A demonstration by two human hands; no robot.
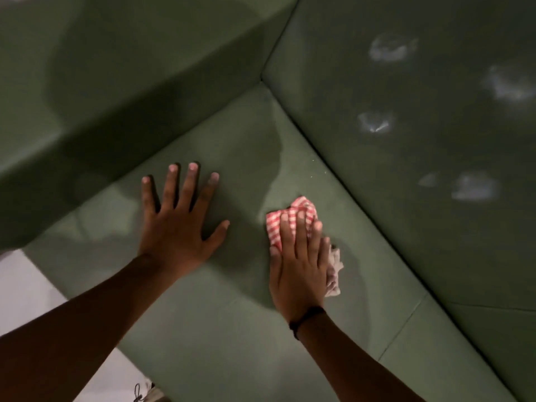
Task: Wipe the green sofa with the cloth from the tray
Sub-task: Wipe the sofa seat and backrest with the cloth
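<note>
Left hand splayed on matte sofa — right hand, fingers together, on crumpled cloth

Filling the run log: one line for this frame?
step: wipe | left hand: flat on sofa | right hand: presses cloth on sofa | backrest: white patches unwiped

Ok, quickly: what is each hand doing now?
Left hand: open, flat on the sofa seat.
Right hand: open, straight fingers pressing the cloth down.
</note>
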